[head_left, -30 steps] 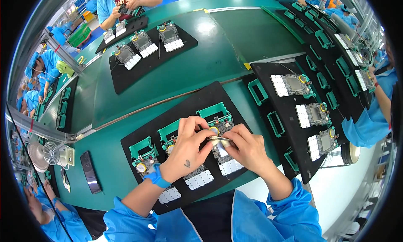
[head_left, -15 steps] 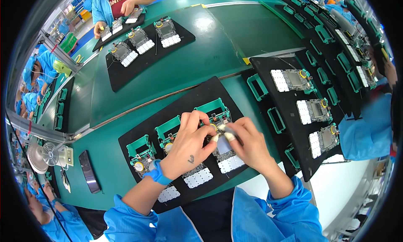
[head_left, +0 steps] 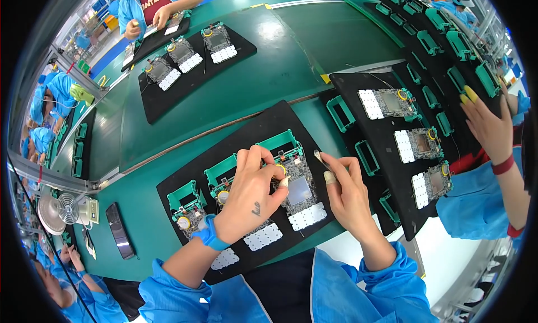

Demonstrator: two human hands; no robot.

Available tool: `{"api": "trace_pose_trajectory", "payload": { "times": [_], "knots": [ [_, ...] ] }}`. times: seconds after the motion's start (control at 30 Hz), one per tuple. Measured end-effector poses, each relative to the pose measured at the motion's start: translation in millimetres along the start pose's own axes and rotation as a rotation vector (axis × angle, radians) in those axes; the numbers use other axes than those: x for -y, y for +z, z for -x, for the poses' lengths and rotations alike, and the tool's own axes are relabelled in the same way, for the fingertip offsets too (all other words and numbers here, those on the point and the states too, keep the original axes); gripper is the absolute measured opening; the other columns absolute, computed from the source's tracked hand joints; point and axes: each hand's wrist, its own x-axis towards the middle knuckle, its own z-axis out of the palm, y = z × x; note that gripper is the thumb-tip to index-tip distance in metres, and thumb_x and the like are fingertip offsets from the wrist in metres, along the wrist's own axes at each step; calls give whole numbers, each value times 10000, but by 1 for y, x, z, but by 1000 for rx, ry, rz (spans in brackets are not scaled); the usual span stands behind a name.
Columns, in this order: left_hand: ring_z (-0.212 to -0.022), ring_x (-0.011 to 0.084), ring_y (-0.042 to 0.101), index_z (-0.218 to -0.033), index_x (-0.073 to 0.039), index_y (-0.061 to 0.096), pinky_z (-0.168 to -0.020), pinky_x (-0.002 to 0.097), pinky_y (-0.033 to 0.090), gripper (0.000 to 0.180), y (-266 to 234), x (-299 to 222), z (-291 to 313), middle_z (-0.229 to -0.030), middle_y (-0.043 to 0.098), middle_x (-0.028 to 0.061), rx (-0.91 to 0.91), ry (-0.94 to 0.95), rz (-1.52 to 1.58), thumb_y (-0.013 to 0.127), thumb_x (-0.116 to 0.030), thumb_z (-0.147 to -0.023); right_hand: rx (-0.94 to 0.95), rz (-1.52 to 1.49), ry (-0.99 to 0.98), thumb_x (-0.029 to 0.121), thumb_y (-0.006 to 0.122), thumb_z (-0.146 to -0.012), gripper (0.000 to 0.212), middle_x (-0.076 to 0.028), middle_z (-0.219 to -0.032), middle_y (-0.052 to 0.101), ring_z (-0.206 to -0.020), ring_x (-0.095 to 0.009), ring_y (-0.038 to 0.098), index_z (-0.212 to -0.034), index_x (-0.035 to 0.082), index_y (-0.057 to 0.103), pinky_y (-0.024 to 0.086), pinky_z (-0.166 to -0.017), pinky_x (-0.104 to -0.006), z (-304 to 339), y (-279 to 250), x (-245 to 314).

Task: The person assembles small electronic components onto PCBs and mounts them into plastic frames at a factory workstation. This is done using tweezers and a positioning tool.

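Note:
My left hand (head_left: 253, 183), wearing a blue wristband (head_left: 213, 233), is closed in a pinch at the upper left of the rightmost circuit board (head_left: 301, 183). What lies between its fingertips is hidden. That board has a grey square screen, a white keypad sheet (head_left: 307, 217) and a yellow-ringed round part. Its top end meets a green plastic frame (head_left: 274, 146). My right hand (head_left: 348, 197) is raised just right of the board, closed on a slim dark tool with a pale tip (head_left: 319, 155). Pale covers sit on some fingertips. Two more boards lie partly behind my left hand.
A black mat (head_left: 286, 117) lies under the boards. To the right, another black board (head_left: 350, 87) carries several circuit boards beside green frames. A phone (head_left: 120, 230) and small fan (head_left: 68, 208) stand left. Co-workers sit across the table and at right, one hand (head_left: 488, 124) reaching in.
My right hand has drawn back to the right with the slim tool, away from the board. My left hand stays nearly in place. The right-hand co-worker's hand has come into view.

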Motion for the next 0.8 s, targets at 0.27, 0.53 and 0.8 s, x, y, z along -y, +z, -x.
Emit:
{"api": "trace_pose_trajectory", "payload": {
  "times": [0.27, 0.53, 0.8],
  "knots": [
    [-912, 305, 440, -770, 19, 621, -786, 370, 423, 126, 1, -3, -1, -967, 469, 139, -8, -19, -23, 689, -15, -669, 96, -32, -88, -32, 575, -784, 497, -81, -995, 480, -678, -201, 576, -1254, 129, 562, 485, -556, -337, 8, -4, 4],
    [-900, 287, 440, -763, 17, 626, -757, 353, 421, 134, 10, -4, 2, -938, 466, 118, -58, -30, -44, 692, -11, -650, 31, 289, -312, -43, 638, -624, 616, -53, -931, 492, -626, -164, 577, -1210, 145, 620, 464, -475, -290, 16, 17, 2],
    [-985, 331, 454, -922, -10, 629, -847, 374, 410, 251, -4, -7, 25, -1042, 481, 144, -182, 17, -123, 733, -51, -696, 2, 384, -341, -44, 611, -653, 603, -54, -937, 505, -654, -187, 591, -1218, 166, 615, 479, -492, -307, 17, 24, 0]
  ]
}}
